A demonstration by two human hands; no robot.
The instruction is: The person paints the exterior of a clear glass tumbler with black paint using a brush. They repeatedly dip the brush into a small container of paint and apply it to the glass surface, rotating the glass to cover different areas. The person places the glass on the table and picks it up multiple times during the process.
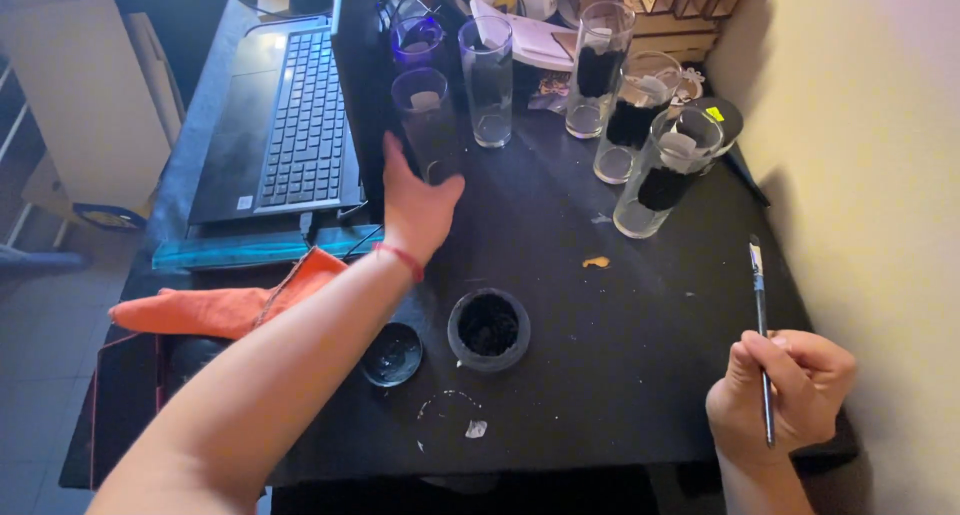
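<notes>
My left hand (415, 200) reaches across the black table (620, 335) with fingers apart, right at the base of a tall clear glass (428, 120); whether it touches the glass I cannot tell. A red band circles that wrist. My right hand (785, 395) is at the near right corner, closed around a thin paintbrush (760, 305) that points away from me. An open round jar of black paint (488, 328) sits between my arms, its black lid (391, 355) lying beside it on the left.
More tall glasses stand at the back: one clear (487, 80), three with black painted bands (640, 115). A laptop (290, 125) lies at the left, an orange cloth (230, 305) below it. A wall runs along the right. Paint flecks mark the table.
</notes>
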